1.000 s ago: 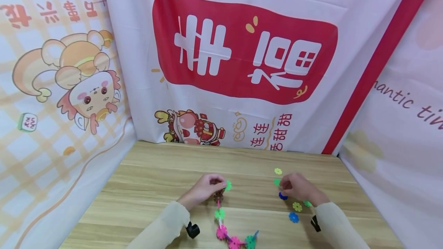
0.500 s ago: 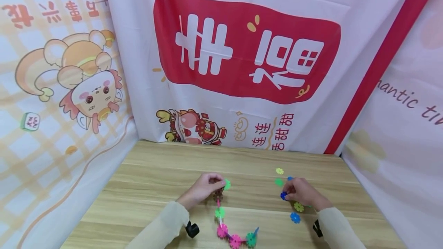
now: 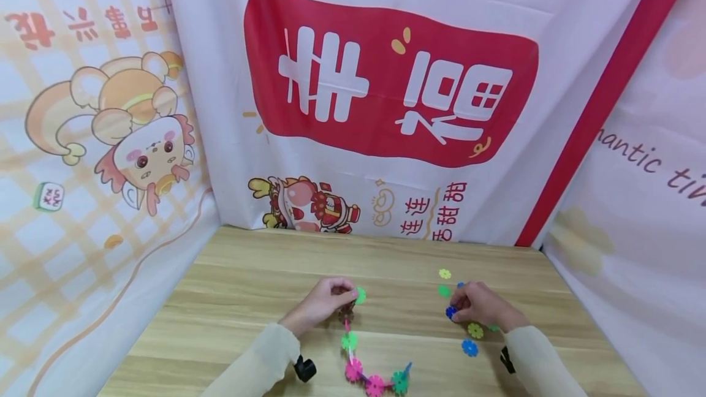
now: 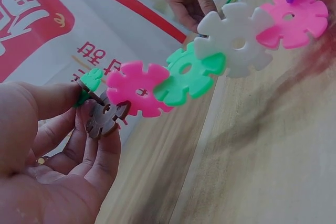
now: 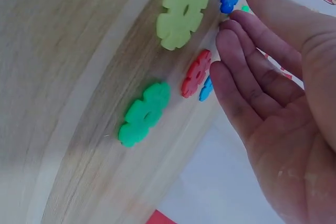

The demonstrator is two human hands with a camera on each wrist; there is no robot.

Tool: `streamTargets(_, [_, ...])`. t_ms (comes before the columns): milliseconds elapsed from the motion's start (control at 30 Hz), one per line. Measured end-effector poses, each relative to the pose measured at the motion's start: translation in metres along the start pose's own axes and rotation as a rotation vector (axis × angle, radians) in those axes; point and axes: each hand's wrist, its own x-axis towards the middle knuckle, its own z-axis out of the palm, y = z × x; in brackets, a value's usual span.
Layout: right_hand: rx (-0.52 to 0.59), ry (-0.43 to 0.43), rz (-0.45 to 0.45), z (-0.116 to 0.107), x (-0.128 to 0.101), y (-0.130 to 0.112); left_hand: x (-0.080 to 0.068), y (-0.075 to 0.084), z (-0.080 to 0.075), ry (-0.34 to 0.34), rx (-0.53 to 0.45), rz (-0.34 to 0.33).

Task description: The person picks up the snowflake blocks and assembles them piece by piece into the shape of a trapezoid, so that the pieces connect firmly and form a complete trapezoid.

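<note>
My left hand [image 3: 325,300] pinches the end of a chain of notched plastic snowflake discs. In the left wrist view, a green disc [image 4: 90,83] and a brown disc [image 4: 107,115] sit at the thumb and fingertips. From there the chain runs through a pink disc [image 4: 137,88], a green one [image 4: 190,75], a white one [image 4: 237,40] and another pink one [image 4: 296,20], curving toward the front of the table. My right hand [image 3: 482,305] has its thumb and fingertips on a dark blue disc [image 3: 451,312] at the table, apparently pinching it; the fingers partly hide it.
Loose discs surround my right hand: a yellow one [image 3: 444,274], a green one [image 3: 444,291], a yellow-green one [image 3: 475,331] and a blue one [image 3: 469,348]. A red disc [image 5: 197,74] shows in the right wrist view. Printed cloth [image 3: 386,201] walls the wooden table [image 3: 265,262].
My right hand has come slightly nearer and lowered its fingertips onto the dark blue disc, uncovering a blue disc behind. My left hand stays at the chain's end.
</note>
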Motion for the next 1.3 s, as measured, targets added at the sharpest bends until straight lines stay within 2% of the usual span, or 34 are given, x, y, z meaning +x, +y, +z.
streamTargets(333, [-0.012,-0.025,0.031,-0.001,0.007,-0.006,0.001,-0.001,0.003,0.009,-0.001,-0.007])
streamTargets(500, [0.034,-0.03,0.018,-0.005,0.009,-0.017,0.002,-0.001,0.002,0.014,-0.003,-0.018])
streamTargets(800, [0.059,-0.017,-0.183,-0.008,0.025,-0.045,0.003,-0.002,0.003,0.012,0.031,0.006])
streamTargets(1100, [0.109,0.063,-0.365,0.006,0.046,-0.092,0.003,-0.003,0.007,0.01,0.031,-0.001])
streamTargets(1300, [0.102,0.116,-0.471,0.018,0.056,-0.12,0.003,-0.003,0.007,0.01,0.025,0.007])
